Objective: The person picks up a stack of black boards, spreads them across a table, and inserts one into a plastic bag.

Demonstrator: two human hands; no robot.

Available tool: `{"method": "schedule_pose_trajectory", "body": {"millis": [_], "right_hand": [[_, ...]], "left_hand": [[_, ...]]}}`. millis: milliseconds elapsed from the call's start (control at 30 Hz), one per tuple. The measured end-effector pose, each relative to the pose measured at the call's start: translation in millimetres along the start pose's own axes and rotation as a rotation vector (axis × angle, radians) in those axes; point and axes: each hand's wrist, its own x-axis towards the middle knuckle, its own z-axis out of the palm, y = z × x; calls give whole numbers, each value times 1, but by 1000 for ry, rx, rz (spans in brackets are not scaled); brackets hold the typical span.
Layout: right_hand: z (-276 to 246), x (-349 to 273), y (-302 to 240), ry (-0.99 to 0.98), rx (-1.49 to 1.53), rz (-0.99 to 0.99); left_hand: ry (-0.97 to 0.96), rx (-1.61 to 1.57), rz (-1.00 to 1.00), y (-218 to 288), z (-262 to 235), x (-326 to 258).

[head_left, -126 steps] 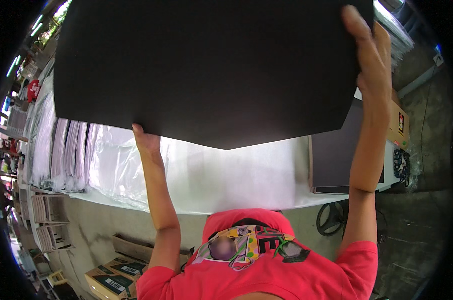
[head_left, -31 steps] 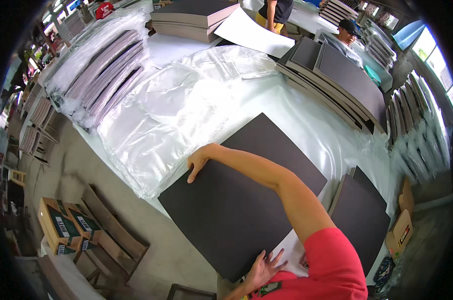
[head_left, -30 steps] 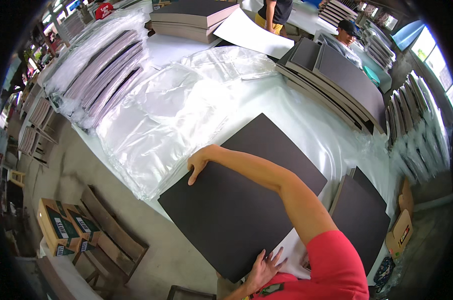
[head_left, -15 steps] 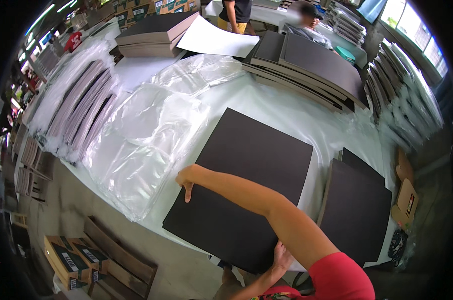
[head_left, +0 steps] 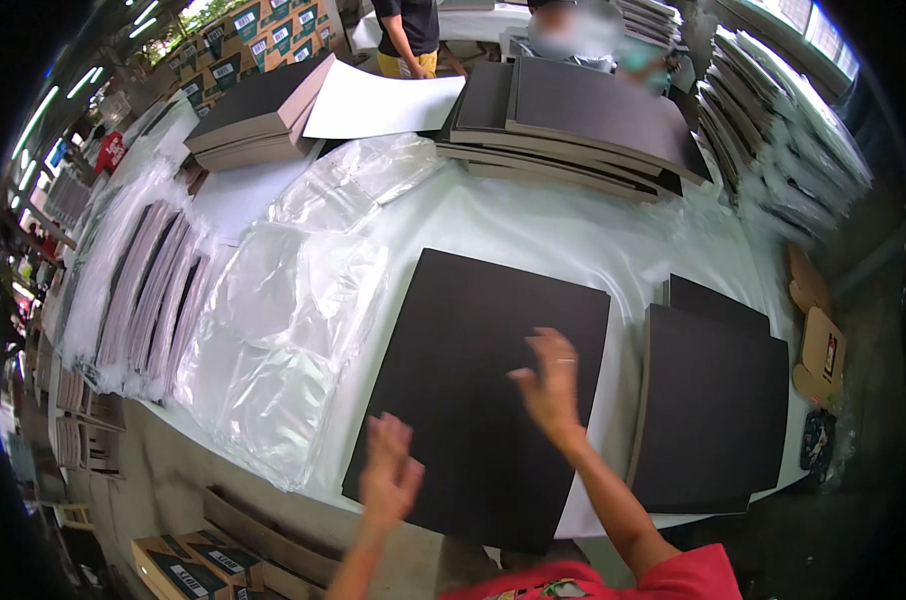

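Note:
A large black board lies flat in front of me, its near edge reaching my body at the table's edge. Over its lower left part is my left hand, fingers extended and slightly blurred, nothing in it. My right hand, with a ring on one finger, hovers over or rests on the upper right part, fingers spread; whether it touches I cannot tell. To the right lies a stack of black boards. Clear plastic sleeves are spread to the left of the board.
Wrapped board stacks stand at the left, with more wrapped stacks at the far right. Thick board piles and a white sheet lie at the back. Cartons sit on a bench below left. Two people are beyond the table.
My right arm reached across to the board's left edge before; now it is back on the right side. My left hand has moved from the near edge to the lower left. The view has shifted.

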Motion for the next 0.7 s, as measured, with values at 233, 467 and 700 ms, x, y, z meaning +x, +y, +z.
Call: {"method": "schedule_pose_trajectory", "body": {"millis": [233,467,700], "right_hand": [[-23,-89,80,11,238,849],[-13,-89,82,34,396,745],[-9,-93,98,11,-38,734]], "left_hand": [[-96,-184,-226,-144,7,58],[-28,-305,-180,-159,22,56],[147,-23,19,-161,-19,140]]}}
